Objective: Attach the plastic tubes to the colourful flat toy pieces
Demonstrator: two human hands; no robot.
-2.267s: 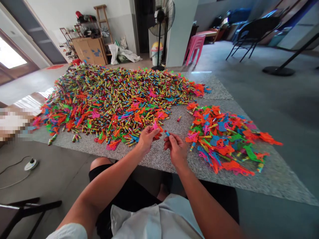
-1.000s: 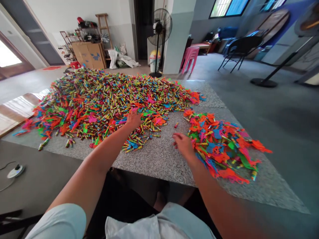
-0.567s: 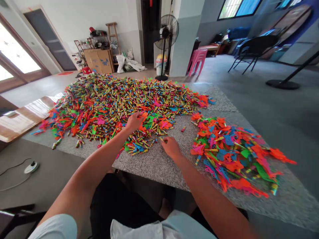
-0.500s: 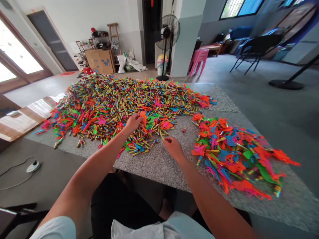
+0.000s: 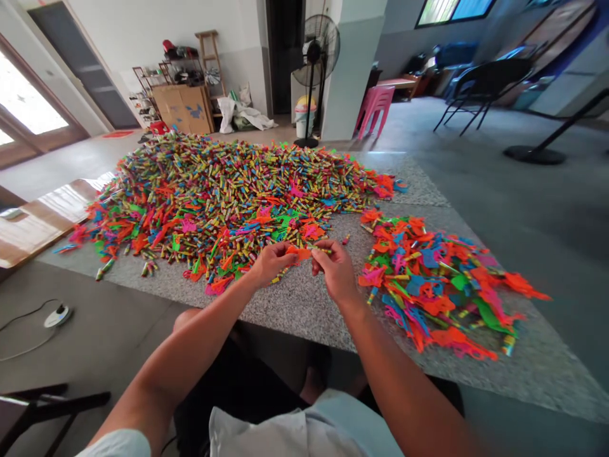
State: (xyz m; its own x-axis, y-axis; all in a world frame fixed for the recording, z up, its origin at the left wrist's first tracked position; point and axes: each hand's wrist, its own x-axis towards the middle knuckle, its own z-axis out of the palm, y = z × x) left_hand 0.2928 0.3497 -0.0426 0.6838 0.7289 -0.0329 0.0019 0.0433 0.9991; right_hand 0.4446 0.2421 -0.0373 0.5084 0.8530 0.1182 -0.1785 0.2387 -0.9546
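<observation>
My left hand (image 5: 273,263) is closed on a flat orange plastic piece (image 5: 299,254), its kind too small to make out. My right hand (image 5: 334,266) pinches a small yellow-banded tube (image 5: 320,249), its end meeting the orange piece between the two hands. Whether the two are joined I cannot tell. Just beyond my hands spreads a big heap of small striped tubes (image 5: 228,184) mixed with coloured plastic pieces. To the right lies a smaller pile of orange, blue, pink and green plastic pieces (image 5: 432,279) with tubes among them.
Both piles lie on a speckled grey stone table (image 5: 304,304), whose near edge runs above my lap. A wooden board (image 5: 42,222) adjoins it on the left. Beyond stand a fan (image 5: 311,51), pink stools (image 5: 375,108) and a cardboard box (image 5: 183,108); a black chair (image 5: 490,82) is at right.
My left hand has come back from the heap towards me with an orange piece. My right hand has lifted slightly, and both hands now meet. The view has shifted a little.
</observation>
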